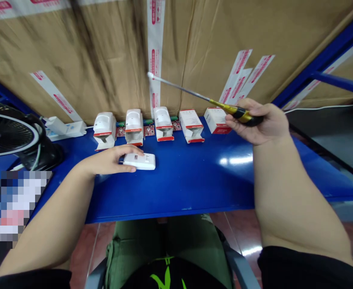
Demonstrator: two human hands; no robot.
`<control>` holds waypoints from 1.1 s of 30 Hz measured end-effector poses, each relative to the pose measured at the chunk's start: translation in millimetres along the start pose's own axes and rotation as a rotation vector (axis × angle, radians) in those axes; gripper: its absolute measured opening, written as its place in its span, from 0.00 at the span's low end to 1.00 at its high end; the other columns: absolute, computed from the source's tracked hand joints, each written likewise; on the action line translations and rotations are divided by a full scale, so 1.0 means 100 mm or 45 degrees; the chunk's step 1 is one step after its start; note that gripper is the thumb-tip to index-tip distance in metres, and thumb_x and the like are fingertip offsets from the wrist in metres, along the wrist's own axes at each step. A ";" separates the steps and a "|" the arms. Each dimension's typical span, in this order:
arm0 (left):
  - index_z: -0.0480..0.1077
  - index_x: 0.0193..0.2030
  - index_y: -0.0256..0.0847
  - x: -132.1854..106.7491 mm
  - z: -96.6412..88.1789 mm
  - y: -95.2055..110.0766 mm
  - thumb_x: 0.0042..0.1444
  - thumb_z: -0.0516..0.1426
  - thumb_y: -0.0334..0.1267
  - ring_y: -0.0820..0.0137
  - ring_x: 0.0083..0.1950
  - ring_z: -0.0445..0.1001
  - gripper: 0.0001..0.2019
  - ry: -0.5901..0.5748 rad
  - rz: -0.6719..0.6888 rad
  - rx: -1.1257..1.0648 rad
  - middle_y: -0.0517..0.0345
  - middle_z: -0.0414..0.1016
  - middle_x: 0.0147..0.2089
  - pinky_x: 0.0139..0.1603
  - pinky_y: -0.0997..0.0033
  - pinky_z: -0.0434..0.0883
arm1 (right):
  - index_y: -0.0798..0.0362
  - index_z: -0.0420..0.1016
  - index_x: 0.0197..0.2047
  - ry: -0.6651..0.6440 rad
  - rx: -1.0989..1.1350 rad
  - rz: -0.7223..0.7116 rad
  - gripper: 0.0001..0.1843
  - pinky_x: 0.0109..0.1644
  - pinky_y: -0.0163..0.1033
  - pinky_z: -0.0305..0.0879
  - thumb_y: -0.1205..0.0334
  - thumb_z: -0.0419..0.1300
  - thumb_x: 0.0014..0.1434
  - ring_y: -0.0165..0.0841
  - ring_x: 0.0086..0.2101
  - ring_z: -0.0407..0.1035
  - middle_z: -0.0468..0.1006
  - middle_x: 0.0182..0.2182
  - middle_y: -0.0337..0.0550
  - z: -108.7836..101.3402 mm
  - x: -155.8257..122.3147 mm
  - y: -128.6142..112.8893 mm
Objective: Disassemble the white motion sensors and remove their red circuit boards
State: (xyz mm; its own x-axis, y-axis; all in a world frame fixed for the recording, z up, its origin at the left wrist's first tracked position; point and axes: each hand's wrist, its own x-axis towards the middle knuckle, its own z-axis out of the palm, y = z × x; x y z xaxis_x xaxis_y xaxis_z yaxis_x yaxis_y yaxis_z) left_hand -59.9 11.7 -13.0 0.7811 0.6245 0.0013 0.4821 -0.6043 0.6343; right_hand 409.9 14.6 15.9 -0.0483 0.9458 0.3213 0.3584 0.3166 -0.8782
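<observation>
My left hand (112,159) rests on the blue table (194,180), fingers closed round the left end of a small white plastic device (140,161) lying flat. My right hand (262,122) is raised above the table's right side, gripping a screwdriver (212,101) by its yellow and black handle. Its long metal shaft points up and left, tip in the air before the cardboard. Behind the white device stands a row of white sensor units with red bases (163,123), and red circuit boards (149,129) lie between them.
A large taped cardboard box (110,52) walls the back of the table. A black fan (8,134) stands at the left, with a white power strip (65,127) beside it. A blue shelf frame (329,60) rises at the right. My lap sits below the table's front edge.
</observation>
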 end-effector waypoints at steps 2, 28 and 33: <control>0.76 0.65 0.44 -0.01 0.01 0.02 0.66 0.66 0.48 0.56 0.68 0.80 0.23 0.013 0.010 0.016 0.45 0.81 0.68 0.65 0.57 0.80 | 0.43 0.55 0.32 -0.036 0.184 0.080 0.18 0.53 0.60 0.79 0.48 0.62 0.48 0.48 0.50 0.83 0.83 0.41 0.45 0.10 -0.01 -0.03; 0.62 0.80 0.46 0.19 0.48 0.33 0.72 0.61 0.59 0.41 0.66 0.79 0.36 0.058 -0.072 0.647 0.40 0.79 0.64 0.66 0.39 0.76 | 0.49 0.81 0.46 -1.079 -0.402 0.500 0.32 0.27 0.39 0.58 0.26 0.60 0.65 0.31 0.22 0.60 0.68 0.23 0.34 0.15 -0.26 -0.01; 0.68 0.77 0.49 0.19 0.46 0.24 0.76 0.57 0.57 0.53 0.62 0.80 0.29 0.166 0.020 0.520 0.45 0.77 0.62 0.66 0.49 0.78 | 0.48 0.83 0.39 -1.085 -0.445 0.475 0.32 0.30 0.41 0.62 0.25 0.63 0.61 0.33 0.24 0.64 0.70 0.23 0.37 0.17 -0.35 -0.01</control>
State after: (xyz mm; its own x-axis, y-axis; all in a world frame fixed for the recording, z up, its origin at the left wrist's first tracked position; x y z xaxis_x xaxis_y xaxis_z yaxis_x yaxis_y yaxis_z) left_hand -15.4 -13.8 -33.0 0.7455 0.6550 0.1233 0.6084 -0.7443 0.2753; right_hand 395.7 -17.4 -0.4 -0.4813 0.7599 -0.4370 0.7350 0.0782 -0.6736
